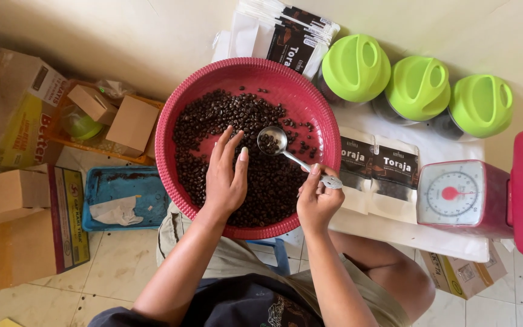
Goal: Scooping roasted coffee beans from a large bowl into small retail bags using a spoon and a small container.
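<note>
A round red basin (310, 100) rests on my lap and holds a heap of dark roasted coffee beans (213, 118). My left hand (225, 175) lies flat on the beans near the basin's middle, fingers spread. A metal spoon (273, 141) sits in my right hand (317, 203), gripped by the end of its handle. Its bowl is over the beans and carries a few of them.
Filled and empty coffee pouches (378, 166) lie on a white low table (394, 233) at the right, with a red dial scale (458, 197) and three green-lidded jars (356, 66). More pouches (286, 36) stand behind the basin. Cardboard boxes (13, 200) and a blue tray (119, 197) sit at left.
</note>
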